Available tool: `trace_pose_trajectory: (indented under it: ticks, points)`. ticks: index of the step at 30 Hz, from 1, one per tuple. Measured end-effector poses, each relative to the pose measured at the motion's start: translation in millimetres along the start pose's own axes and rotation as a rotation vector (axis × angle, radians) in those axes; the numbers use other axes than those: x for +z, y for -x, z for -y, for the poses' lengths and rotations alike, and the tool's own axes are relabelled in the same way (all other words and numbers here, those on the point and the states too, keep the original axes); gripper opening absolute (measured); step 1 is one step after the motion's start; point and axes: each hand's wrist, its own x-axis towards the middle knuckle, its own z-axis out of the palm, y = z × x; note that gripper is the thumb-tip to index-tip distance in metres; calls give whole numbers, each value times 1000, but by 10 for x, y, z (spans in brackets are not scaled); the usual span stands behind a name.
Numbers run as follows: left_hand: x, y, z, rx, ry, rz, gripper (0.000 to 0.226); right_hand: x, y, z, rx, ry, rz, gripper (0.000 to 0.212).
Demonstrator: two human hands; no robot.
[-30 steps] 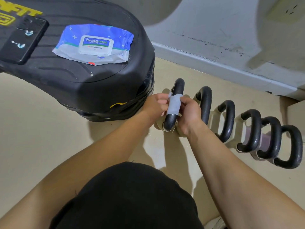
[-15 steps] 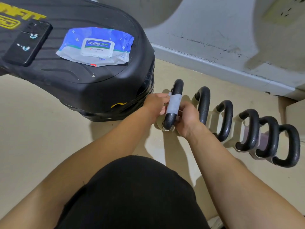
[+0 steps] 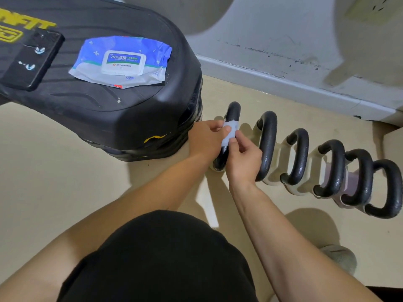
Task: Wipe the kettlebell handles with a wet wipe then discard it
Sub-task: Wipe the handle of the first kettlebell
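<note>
Several kettlebells stand in a row on the floor, black handles up. A white wet wipe (image 3: 229,133) is wrapped over the top of the leftmost handle (image 3: 233,112). My left hand (image 3: 205,139) pinches the wipe from the left side. My right hand (image 3: 243,159) pinches it from the right, thumb pressed on the wipe. The lower part of that handle is hidden behind my hands. The second handle (image 3: 267,144) stands just right of my right hand.
A black padded bench (image 3: 130,114) sits left of the kettlebells, carrying a blue wet wipe pack (image 3: 122,62) and a black phone (image 3: 30,59). The wall's skirting (image 3: 294,88) runs behind the row. My knee in black shorts (image 3: 161,258) fills the bottom.
My right hand has shifted up and over the handle, thumb now on top of the wipe. The wipe looks more bunched under both hands.
</note>
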Motion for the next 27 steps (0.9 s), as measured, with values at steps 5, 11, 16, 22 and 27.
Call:
trace_pose_trajectory:
  ticks: [5, 11, 16, 22, 27]
  points:
    - [132, -292, -241, -8, -43, -22, 25, 59, -319, 213, 14, 33, 24, 24]
    - [116, -349, -302, 13, -108, 32, 26, 72, -496, 350, 65, 91, 27, 19]
    - [-96, 163, 93, 26, -44, 6, 31, -80, 119, -31, -83, 173, 55, 19]
    - [-82, 138, 66, 3, 14, -12, 29, -24, 91, -42, -83, 193, -1, 21]
    - [57, -65, -163, 1, 10, -29, 27, 19, -267, 177, -20, 205, 8, 20]
